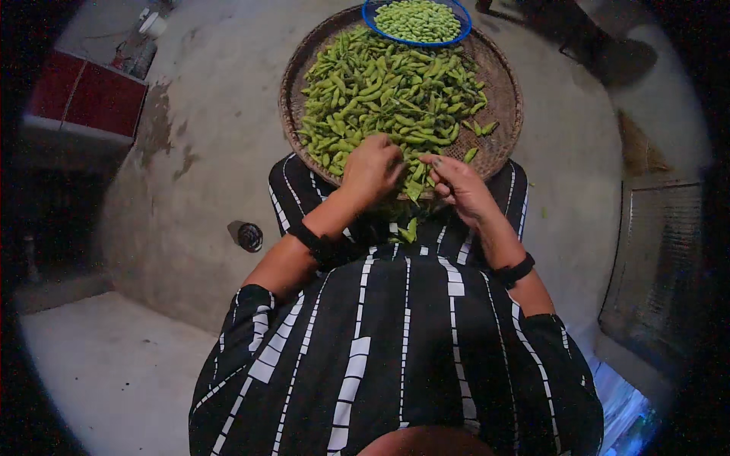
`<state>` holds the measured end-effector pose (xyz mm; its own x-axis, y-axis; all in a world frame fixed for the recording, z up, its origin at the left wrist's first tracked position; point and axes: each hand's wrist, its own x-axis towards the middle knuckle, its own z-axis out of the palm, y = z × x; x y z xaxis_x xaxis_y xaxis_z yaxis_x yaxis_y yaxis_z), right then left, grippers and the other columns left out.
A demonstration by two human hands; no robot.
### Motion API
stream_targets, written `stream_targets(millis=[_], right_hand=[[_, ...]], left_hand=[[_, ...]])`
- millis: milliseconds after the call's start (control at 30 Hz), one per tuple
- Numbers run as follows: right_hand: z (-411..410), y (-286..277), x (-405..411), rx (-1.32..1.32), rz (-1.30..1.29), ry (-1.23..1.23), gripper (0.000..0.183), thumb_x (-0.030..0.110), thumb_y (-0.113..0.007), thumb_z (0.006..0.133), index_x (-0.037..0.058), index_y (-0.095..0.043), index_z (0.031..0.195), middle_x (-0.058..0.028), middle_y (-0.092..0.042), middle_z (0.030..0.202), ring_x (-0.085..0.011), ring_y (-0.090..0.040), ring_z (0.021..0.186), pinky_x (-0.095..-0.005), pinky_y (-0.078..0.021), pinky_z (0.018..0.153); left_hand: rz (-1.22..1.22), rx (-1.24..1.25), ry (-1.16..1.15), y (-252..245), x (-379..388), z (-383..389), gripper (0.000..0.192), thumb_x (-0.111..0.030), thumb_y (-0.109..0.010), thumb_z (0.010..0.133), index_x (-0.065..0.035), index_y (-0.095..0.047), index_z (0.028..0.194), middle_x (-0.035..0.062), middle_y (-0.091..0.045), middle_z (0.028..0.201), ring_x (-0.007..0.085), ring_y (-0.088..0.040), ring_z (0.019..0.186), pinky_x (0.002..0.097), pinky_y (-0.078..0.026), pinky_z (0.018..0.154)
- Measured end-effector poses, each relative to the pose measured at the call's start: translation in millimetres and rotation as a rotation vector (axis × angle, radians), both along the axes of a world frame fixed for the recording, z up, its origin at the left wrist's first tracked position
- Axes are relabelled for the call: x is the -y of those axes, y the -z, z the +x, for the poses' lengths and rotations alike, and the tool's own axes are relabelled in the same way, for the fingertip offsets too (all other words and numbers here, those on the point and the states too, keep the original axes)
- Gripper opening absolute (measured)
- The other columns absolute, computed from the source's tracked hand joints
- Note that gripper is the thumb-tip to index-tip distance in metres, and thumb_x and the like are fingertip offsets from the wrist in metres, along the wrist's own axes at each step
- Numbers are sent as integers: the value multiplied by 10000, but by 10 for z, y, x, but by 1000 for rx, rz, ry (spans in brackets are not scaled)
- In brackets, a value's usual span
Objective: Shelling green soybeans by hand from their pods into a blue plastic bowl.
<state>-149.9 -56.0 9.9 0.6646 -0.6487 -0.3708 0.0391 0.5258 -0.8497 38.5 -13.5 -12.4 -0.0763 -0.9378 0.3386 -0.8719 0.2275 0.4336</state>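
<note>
A round woven tray (pixel 495 62) rests on my lap, heaped with green bean pods (pixel 379 91) that look like edamame. My left hand (pixel 373 166) is curled over the near edge of the heap, and its fingertips are hidden. Just to its right, my right hand (pixel 461 185) has thumb and forefinger close together; whether a bean or pod is between them is too small to tell. Below and between both hands, opened-looking pods (pixel 415 188) lie at the tray's near rim. At the far side sits a blue-rimmed basket (pixel 367 21) holding shelled green beans (pixel 418 21).
A few green pod pieces (pixel 408 230) lie on the black-and-white clothing at my lap. On the concrete floor (pixel 217 108) to the left stands a small dark round object (pixel 250 237). A red-topped unit (pixel 88 97) is farther left, and a dark panel (pixel 656 251) stands at right.
</note>
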Motion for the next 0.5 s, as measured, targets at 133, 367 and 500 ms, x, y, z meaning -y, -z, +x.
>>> stream_targets(millis=[133,367,500], right_hand=[[116,221,76,-209,-601,117,325,259,-514,820,38,-516,1058,31,-481,803,-22,-400,607,-160,-327,457],[139,36,32,-215,-481,107,287,218,-573,762,28,-553,977,-35,-563,885,-102,-499,816,-242,-398,755],[94,-37,28,-135,-288,38,235,218,-570,764,40,-557,917,-5,-541,828,-92,-491,766,-236,-410,711]], left_hand=[[-103,-354,-90,5,3,-64,186,-181,-567,747,-17,-575,835,93,-553,728,243,-530,664,321,-429,594],[579,-1192,7,-304,-136,-133,248,-280,-511,826,-33,-538,832,-10,-520,638,50,-447,524,180,-351,473],[793,-1443,104,-430,-205,-137,247,-304,-505,832,-75,-506,739,-24,-494,601,20,-407,477,154,-312,420]])
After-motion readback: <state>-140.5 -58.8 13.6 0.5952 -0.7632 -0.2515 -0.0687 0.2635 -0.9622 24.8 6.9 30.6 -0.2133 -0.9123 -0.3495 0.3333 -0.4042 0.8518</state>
